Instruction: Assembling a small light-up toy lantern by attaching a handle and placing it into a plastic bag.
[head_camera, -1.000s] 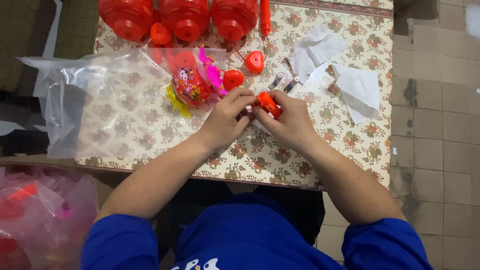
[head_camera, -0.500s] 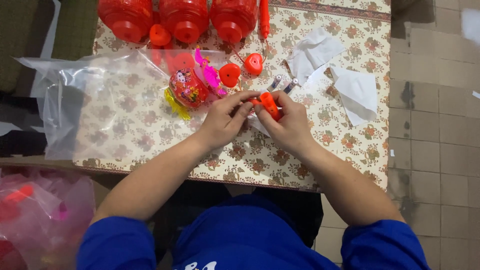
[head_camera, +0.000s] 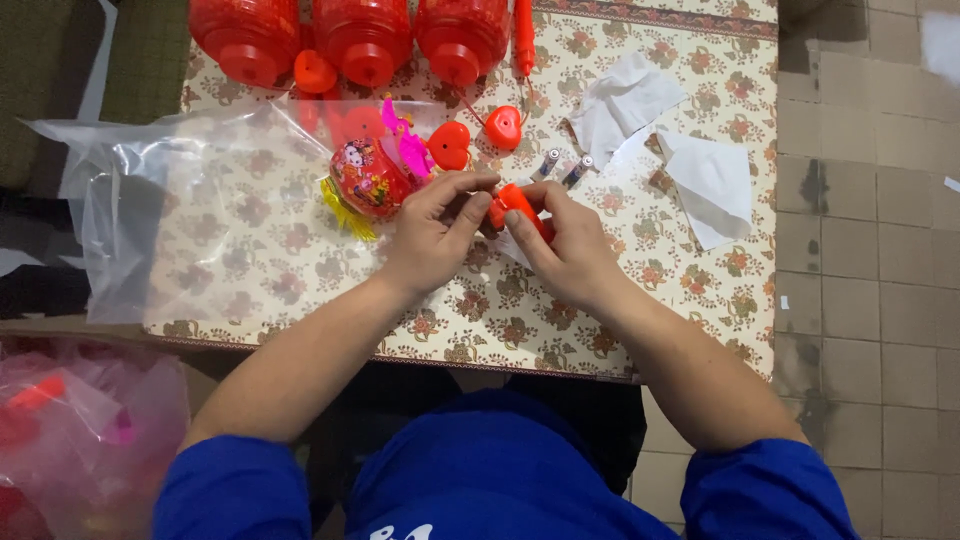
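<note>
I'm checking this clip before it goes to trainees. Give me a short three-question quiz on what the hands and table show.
1. True or false: both hands have a grip on the small red plastic stick-shaped part.
2. What lies just beyond the right hand on the floral tablecloth: A) two small silver cylindrical batteries, B) scissors, C) a cup?
3. Which hand is nearer the round red printed toy lantern with yellow tassel?

Key: 1 true. 2 A. 3 the left hand.
</note>
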